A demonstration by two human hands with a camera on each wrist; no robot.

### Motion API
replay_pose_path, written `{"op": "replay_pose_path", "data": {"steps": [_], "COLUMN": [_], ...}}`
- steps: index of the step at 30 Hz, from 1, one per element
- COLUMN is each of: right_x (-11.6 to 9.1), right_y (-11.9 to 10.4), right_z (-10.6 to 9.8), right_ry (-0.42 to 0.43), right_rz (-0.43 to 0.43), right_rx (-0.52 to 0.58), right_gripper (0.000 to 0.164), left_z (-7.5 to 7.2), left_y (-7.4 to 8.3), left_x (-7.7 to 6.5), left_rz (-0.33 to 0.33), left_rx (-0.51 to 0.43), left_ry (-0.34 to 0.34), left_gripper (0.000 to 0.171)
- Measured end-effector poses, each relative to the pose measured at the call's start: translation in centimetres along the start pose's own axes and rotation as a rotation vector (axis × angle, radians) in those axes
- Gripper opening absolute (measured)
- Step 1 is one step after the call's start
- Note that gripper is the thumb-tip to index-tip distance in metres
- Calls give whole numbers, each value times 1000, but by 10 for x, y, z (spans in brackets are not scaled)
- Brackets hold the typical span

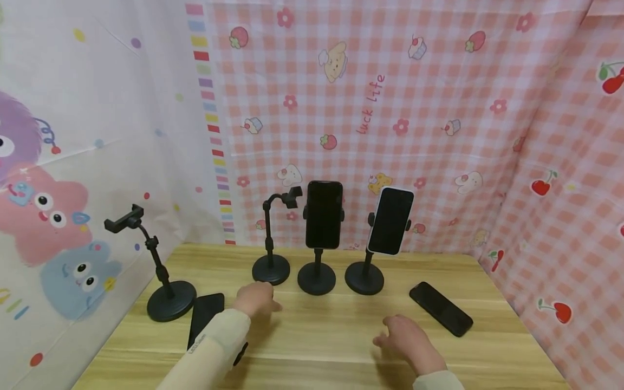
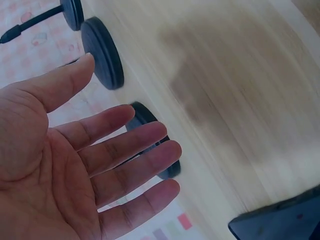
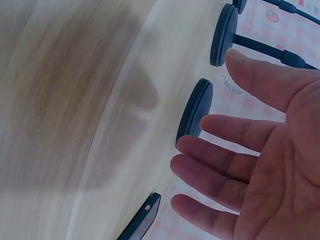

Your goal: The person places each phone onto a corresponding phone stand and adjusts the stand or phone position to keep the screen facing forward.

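My left hand (image 1: 255, 299) hovers over the table with its fingers spread and its palm bare in the left wrist view. A black phone (image 1: 207, 314) lies just left of it, partly hidden by my sleeve. Over the right side, my right hand (image 1: 405, 340) is likewise empty, fingers loosely bent. Another black phone (image 1: 441, 309) lies flat beyond it to the right. At the back, one phone stand holds a black phone (image 1: 324, 215) upright, and the stand beside it holds a white-edged phone (image 1: 391, 220), slightly tilted.
Two phone stands bear no phone: one (image 1: 271, 269) at the back, left of the black phone's stand, and one (image 1: 171, 301) at the table's left edge. A checked cloth (image 1: 370, 108) hangs behind the wooden table (image 1: 322, 346), with a white printed cloth (image 1: 122, 179) on the left.
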State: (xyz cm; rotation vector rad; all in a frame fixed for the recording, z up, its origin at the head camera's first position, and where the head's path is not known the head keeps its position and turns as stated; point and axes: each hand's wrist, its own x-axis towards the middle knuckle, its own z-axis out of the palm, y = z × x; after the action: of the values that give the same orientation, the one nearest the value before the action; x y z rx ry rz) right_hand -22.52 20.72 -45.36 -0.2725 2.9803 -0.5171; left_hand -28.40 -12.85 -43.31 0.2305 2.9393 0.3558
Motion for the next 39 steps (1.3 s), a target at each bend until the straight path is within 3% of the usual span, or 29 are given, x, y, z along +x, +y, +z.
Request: {"op": "replay_pose_path", "data": {"steps": [19, 31, 35, 39], "right_x": [-7, -9, -9, -10], "right_y": [-9, -8, -9, -8], "right_z": [1, 5, 5, 6], "right_ry": [-47, -23, -13, 2], "right_rz": [26, 24, 26, 22], "right_rx": [25, -10, -14, -20], "right_gripper": [50, 52, 51, 49], "left_z": [-25, -44, -50, -57], "left_y": [-32, -36, -36, -33], "left_x": [19, 36, 42, 48], "left_rz": [-68, -80, -84, -83], "left_rx": [-4, -34, -38, -44], "left_ry": [4, 6, 43, 87], "left_gripper": [42, 44, 34, 34]}}
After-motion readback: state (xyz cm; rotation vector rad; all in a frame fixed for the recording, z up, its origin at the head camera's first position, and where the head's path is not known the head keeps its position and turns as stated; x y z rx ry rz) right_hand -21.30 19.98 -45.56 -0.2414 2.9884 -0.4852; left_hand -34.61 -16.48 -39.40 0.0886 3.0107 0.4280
